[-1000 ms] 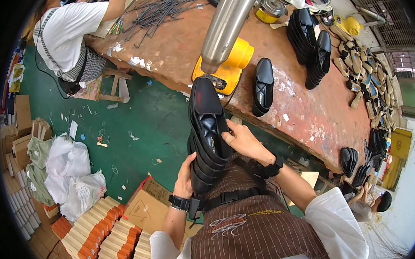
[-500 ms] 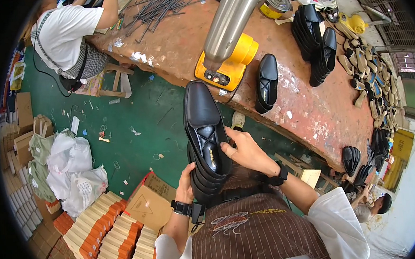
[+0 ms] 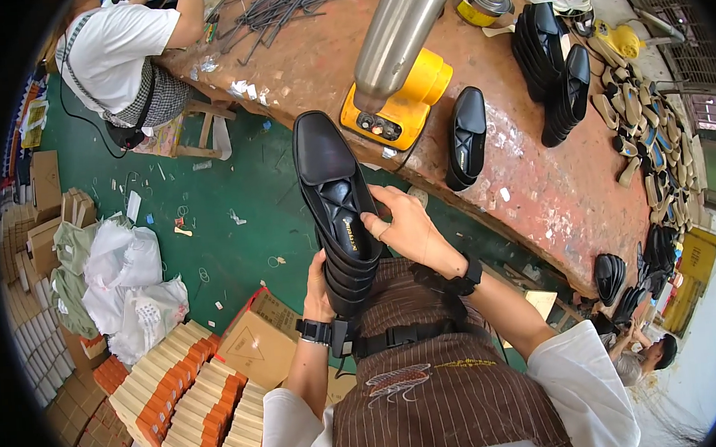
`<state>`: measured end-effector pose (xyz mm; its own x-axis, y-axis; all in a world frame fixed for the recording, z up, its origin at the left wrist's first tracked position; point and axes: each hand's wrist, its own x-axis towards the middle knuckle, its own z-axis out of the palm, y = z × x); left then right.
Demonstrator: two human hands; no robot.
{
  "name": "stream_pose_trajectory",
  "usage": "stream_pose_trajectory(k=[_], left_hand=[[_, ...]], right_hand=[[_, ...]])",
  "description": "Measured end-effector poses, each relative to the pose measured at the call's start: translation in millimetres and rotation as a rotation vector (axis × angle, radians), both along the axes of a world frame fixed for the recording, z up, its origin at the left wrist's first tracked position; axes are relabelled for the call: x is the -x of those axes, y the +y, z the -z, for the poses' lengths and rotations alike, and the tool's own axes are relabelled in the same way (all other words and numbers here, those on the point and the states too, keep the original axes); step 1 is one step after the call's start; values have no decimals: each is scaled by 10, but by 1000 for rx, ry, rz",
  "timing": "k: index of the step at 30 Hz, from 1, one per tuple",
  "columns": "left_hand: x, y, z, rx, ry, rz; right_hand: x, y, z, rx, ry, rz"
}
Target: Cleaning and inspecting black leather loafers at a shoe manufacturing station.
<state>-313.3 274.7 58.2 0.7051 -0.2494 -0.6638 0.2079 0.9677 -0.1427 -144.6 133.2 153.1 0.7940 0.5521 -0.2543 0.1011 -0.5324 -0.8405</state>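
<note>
A stack of black loafers (image 3: 327,153), nested one in another with toes pointing away from me, is held up in front of my apron. My left hand (image 3: 319,290) is closed round the left side of the stack near the heels. On the right side, my right hand (image 3: 412,228) pinches the top loafer's rim, thumb inside by the insole and fingers along the outer edge. The fingers of my left hand under the stack are hidden. Just beyond the toes stands a yellow machine (image 3: 385,127) with a steel barrel (image 3: 402,36), on the workbench edge.
The worn reddish workbench (image 3: 529,201) bears a single black loafer (image 3: 467,139), more stacked loafers (image 3: 546,56), metal rods (image 3: 280,15) and a tin (image 3: 482,3). A pile of beige shoes (image 3: 648,136) lies right. White bags (image 3: 123,266) and shoeboxes (image 3: 172,399) stand left. A co-worker (image 3: 122,53) sits far left.
Both hands and the stack of loafers have shifted left and slightly away from me, with the toes now pointing a little more to the left. My grip looks the same.
</note>
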Motion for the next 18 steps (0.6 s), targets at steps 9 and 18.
stream_pose_trajectory(k=[9,18], left_hand=[[411,131,111,-129,198,63],[-53,75,176,-66,47,161]], right_hand=[[271,-537,278,-197,888,379],[156,-1425,160,-591,829,712]])
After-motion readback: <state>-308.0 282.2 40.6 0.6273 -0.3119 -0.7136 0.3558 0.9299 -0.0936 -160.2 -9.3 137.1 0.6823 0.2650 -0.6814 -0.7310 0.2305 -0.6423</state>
